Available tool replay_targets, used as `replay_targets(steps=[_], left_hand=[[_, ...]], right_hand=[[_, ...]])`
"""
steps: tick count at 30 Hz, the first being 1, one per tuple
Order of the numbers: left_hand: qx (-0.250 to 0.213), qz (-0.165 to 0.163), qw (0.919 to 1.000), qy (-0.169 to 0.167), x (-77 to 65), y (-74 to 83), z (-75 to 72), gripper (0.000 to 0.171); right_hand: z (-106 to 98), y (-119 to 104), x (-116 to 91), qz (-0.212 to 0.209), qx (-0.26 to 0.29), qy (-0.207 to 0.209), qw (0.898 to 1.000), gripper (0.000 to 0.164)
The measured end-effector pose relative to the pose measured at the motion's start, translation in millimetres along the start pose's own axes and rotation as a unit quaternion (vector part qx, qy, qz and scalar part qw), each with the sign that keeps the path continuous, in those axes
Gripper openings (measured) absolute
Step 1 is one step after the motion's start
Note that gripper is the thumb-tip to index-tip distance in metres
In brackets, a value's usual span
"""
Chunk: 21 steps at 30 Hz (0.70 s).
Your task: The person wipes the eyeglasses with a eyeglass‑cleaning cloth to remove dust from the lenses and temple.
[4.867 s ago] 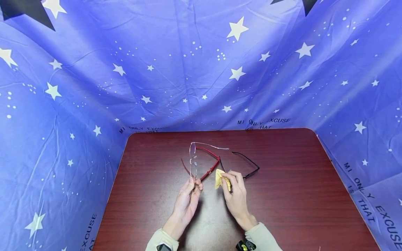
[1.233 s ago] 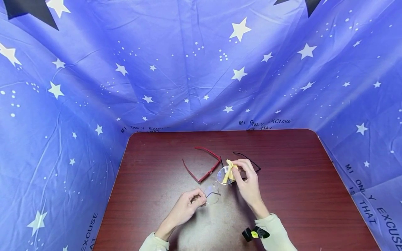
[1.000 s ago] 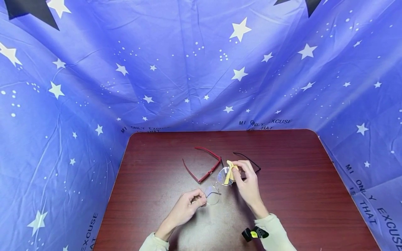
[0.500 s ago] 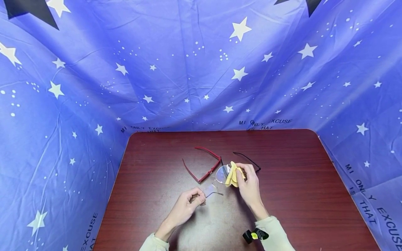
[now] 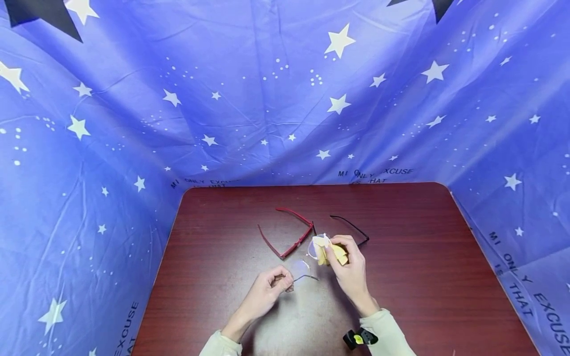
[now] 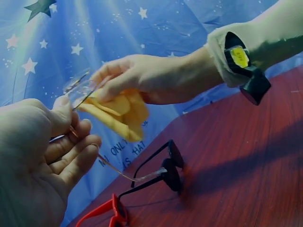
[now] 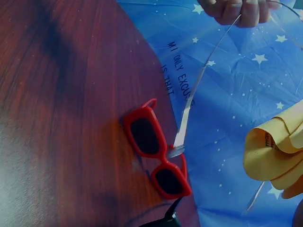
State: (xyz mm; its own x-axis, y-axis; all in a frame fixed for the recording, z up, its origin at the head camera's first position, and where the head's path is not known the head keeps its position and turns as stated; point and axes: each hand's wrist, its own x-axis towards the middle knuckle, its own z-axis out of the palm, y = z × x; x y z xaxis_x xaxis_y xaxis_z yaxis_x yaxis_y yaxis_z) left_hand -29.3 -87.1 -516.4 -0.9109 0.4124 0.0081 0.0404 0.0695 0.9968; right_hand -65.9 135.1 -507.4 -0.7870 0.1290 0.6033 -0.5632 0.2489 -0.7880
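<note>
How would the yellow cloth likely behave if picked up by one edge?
The yellow cloth would probably hang floppy, since it bends into loose folds under the right hand. It is likely light too: its edges look thin in the right wrist view, and fingertips alone seem to hold it.

A curtained booth, its wider building unclear: blue, star-printed cloth [image 5: 267, 99] hangs beyond the far edge and both sides of the worktop [image 5: 409, 272].
</note>
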Motion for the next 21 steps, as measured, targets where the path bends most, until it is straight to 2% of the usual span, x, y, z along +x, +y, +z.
replay_targets(steps=[2,5,9,16,21], left_hand=[[0.007,-0.003,0.9999,-0.015,0.2,-1.1,1.4,0.016],[0.014,-0.003,0.9995,-0.027,0.4,-1.7,2.9,0.017],[0.03,0.005,0.9993,-0.023,0.6,0.0,4.2,0.017],[0.042,0.014,0.9989,-0.018,0.9,0.9,5.3,0.015],[0.051,0.025,0.9983,-0.014,0.1,2.7,4.2,0.015]], right_hand=[[2.0,-7.1,3.6,-0.004,0.033,0.012,0.999,0.03],[3.9,-11.8,7.6,-0.005,0.05,0.034,0.998,0.032],[4.9,-12.5,9.7,-0.007,0.01,0.055,0.998,0.03],[3.3,-4.2,5.7,0.049,-0.031,0.069,0.996,0.024],[2.0,5.9,3.7,0.061,-0.081,0.079,0.992,0.023]])
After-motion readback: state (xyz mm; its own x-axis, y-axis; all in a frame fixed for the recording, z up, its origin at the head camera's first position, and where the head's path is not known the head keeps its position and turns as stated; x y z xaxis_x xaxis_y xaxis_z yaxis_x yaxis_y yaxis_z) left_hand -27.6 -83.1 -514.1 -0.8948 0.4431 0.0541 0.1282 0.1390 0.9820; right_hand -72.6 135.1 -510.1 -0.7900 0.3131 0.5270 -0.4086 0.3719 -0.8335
